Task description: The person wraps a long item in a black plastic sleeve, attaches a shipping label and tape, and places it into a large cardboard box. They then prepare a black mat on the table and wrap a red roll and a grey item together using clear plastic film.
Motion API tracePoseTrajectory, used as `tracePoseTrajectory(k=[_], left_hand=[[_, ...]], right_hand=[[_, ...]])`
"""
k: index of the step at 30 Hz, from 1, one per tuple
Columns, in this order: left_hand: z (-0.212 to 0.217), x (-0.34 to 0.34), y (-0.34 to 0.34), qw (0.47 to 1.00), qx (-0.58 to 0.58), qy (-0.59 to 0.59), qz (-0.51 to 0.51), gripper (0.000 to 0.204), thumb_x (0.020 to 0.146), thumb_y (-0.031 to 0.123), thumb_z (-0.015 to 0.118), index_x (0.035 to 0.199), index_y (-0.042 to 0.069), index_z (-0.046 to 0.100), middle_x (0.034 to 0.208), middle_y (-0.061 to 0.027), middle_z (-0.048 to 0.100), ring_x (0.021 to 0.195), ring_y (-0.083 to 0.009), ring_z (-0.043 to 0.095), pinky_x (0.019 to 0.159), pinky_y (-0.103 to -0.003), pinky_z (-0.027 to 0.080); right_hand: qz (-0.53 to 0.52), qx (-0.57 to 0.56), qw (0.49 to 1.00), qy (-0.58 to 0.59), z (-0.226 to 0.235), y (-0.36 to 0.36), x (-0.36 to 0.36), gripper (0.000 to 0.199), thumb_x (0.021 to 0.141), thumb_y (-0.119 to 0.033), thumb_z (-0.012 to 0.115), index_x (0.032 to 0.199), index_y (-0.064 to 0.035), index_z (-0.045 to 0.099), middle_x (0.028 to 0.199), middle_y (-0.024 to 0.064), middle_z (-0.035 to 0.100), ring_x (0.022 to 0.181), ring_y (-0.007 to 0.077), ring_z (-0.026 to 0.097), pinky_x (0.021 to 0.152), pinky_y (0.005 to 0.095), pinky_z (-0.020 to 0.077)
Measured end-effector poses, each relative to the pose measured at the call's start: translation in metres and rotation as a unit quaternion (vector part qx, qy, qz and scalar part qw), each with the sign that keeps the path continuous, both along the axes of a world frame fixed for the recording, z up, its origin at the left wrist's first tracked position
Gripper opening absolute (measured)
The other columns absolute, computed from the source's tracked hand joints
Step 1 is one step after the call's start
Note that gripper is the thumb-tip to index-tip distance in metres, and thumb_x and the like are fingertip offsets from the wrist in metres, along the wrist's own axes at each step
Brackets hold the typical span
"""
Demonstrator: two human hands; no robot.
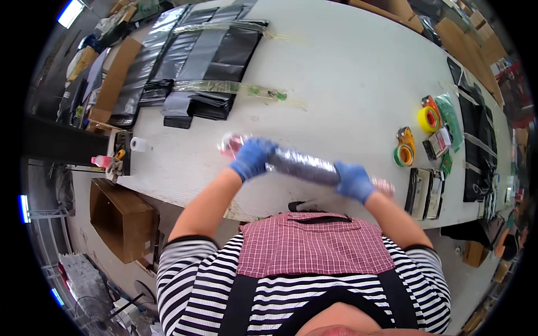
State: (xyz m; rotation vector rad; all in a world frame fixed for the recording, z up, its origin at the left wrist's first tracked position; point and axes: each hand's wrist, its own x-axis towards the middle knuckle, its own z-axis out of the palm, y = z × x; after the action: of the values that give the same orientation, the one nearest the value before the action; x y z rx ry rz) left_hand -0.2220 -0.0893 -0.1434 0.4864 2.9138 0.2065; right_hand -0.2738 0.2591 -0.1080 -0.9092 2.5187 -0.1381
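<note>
**Both gloved hands grip a wrapped roll over the table's near edge**

A long white table (347,84) fills most of the view. At its far left lie overlapping black plastic bags (190,61), held under two strips of clear tape. Along the right side lie more black bags (476,140). Below the table's left end stands a brown cardboard box (120,221).

Near the front edge, a long roll (305,166) wrapped in shiny, dark, crinkled film lies crosswise, slightly tilted, its clear ends sticking out past both hands. The left hand (252,158), in a blue glove, is clamped round the roll's left part; the right hand (354,181), also blue-gloved, is closed round its right part.

To the right sit a yellow tape roll (428,119) and a green tape roll (402,155). A small white roll (138,144) stands at the left edge.
</note>
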Motion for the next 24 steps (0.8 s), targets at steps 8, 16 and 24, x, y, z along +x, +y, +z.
tracePoseTrajectory(k=[8, 16, 24], left_hand=[[0.043, 0.045, -0.073, 0.906, 0.131, 0.306, 0.263, 0.055, 0.084, 0.016, 0.069, 0.135, 0.006, 0.052, 0.125, -0.0162, 0.061, 0.114, -0.0386, 0.056, 0.100, -0.046, 0.045], [-0.013, 0.160, -0.103, 0.918, 0.136, 0.109, 0.355, 0.058, 0.084, 0.019, 0.075, 0.135, 0.002, 0.054, 0.130, -0.0217, 0.060, 0.122, -0.0371, 0.056, 0.107, -0.042, 0.043], [0.006, 0.090, -0.268, 0.908, 0.164, 0.200, 0.330, 0.050, 0.087, 0.024, 0.070, 0.131, 0.005, 0.057, 0.129, -0.0200, 0.060, 0.119, -0.0380, 0.056, 0.104, -0.044, 0.045]], right_hand=[[-0.265, -0.154, 0.926, -0.219, -0.031, 0.085, -0.020, 0.093, 0.073, -0.044, 0.085, 0.148, -0.0074, 0.044, 0.135, 0.0226, 0.059, 0.120, 0.0372, 0.059, 0.105, 0.0403, 0.0456], [-0.187, -0.031, 0.981, 0.036, 0.009, 0.008, -0.012, 0.087, 0.072, -0.041, 0.082, 0.145, -0.0131, 0.045, 0.125, 0.0176, 0.063, 0.116, 0.0380, 0.061, 0.096, 0.0458, 0.0488], [-0.427, -0.299, 0.810, -0.270, -0.043, 0.111, -0.001, 0.053, 0.077, -0.028, 0.086, 0.117, 0.0002, 0.065, 0.103, 0.0070, 0.070, 0.091, 0.0160, 0.065, 0.085, 0.0308, 0.0525]])
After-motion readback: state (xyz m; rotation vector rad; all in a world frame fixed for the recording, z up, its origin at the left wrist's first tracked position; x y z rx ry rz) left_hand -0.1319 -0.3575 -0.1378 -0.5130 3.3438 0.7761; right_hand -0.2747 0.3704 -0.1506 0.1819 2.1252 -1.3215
